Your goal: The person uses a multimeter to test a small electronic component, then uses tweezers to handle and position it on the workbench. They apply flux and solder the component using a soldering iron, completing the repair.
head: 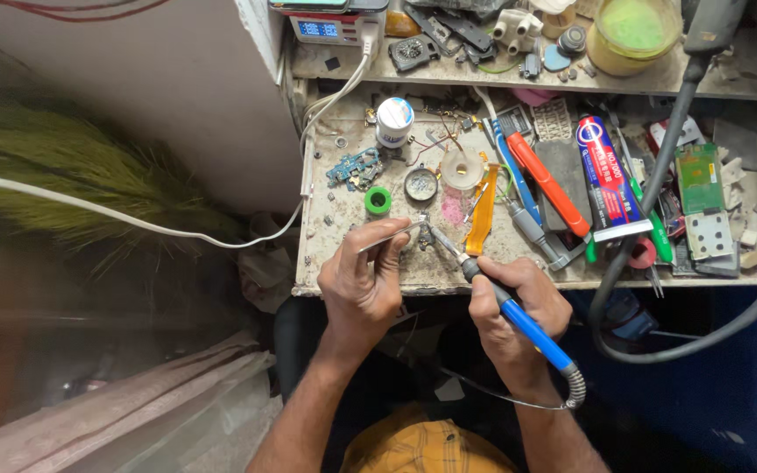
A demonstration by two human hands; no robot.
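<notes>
A cluttered worktop point(343, 263) fills the space ahead of the person. The right hand point(519, 307) has its grip closed around a blue-handled soldering iron point(519, 317), tip down at a small part point(427, 235) near the front edge. The left hand point(363, 280) pinches metal tweezers point(389, 238) pointing to that same part.

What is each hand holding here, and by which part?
The left hand pinches metal tweezers near their rear end. The right hand grips a soldering iron by its blue handle, pen-style.
</notes>
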